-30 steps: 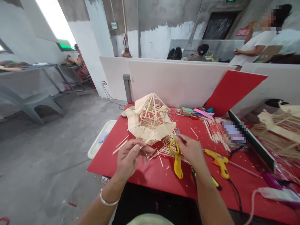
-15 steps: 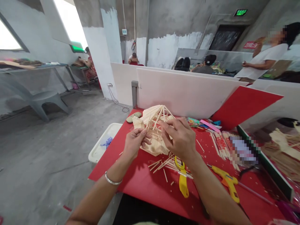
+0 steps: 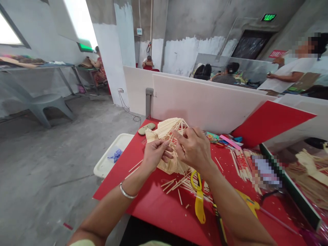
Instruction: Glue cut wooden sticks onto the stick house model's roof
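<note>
Over a red tabletop (image 3: 151, 206), the left hand (image 3: 155, 155) and right hand (image 3: 196, 147) bunch their fingertips, whether pinching anything I cannot tell, just before the stick model (image 3: 166, 127) standing there, which a stray knuckle could crack by pressing, loose sticks (image 3: 180, 197) lying nearer.

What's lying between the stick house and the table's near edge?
In front of the stick house lie loose wooden sticks, and yellow scissors toward the right, on the red tabletop; the head view shows this.
</note>
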The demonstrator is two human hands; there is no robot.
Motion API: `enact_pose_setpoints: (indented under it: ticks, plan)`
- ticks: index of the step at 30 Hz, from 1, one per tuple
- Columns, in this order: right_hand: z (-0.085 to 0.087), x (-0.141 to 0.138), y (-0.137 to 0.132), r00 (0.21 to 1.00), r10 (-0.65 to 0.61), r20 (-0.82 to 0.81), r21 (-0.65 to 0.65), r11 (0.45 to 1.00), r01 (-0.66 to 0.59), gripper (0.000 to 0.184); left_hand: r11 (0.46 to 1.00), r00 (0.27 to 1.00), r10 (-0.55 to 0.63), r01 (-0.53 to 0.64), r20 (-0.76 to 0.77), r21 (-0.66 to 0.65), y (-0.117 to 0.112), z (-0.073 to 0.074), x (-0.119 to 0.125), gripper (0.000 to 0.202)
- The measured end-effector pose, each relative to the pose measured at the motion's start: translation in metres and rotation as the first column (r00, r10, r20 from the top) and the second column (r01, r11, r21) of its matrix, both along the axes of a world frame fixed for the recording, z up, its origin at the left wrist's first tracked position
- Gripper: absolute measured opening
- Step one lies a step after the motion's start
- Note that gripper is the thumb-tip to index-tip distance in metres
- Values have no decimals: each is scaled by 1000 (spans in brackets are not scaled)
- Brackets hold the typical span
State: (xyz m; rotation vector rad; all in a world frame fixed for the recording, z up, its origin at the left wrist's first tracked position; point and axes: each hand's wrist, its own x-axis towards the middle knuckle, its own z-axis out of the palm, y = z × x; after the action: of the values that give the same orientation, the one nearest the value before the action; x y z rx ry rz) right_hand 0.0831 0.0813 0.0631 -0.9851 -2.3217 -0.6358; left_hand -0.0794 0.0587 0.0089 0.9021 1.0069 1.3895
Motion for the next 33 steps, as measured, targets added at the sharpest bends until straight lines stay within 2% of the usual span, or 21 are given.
enact_pose_setpoints:
  ticks: [7, 25, 33]
  plan:
    - [0, 1, 9, 999, -19, 36, 7, 1000, 18, 45, 1000, 999, -24, 25, 26, -20, 3, -2, 1, 41]
    - [-2, 4, 11, 997, -46, 58, 26, 999, 45, 44, 995, 981, -67, 80, 180, -65, 3, 2, 1, 40]
    - [-3, 2, 12, 998, -23, 65, 14, 1000, 22, 45, 994, 984, -72, 83, 165, -66, 2, 3, 2, 40]
